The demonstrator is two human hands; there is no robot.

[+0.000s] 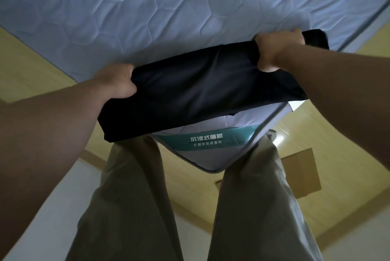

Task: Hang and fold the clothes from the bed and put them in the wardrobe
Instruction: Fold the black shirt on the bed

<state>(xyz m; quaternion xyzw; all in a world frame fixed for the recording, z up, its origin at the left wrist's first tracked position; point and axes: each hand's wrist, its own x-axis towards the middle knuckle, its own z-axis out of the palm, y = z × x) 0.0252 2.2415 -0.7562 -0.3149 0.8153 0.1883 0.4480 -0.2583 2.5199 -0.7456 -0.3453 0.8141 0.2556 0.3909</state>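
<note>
folded dark garment (200,92) at centre, stretched over corner of bed (147,7). left hand (118,83) at 9 o'clock, fingers curled, clutching garment's left edge. right hand (276,51) at 2 o'clock, gripping bunched right edge. teal label (202,139) on mattress at 6 o'clock below garment. cardboard box (299,174) on floor at 4 o'clock.

Dim, cool indoor light, brightest on the bed (147,7), small glare patch on the floor (281,134), garment (200,92) nearly detailless black, strong wide-angle bending at edges, slightly soft
</note>
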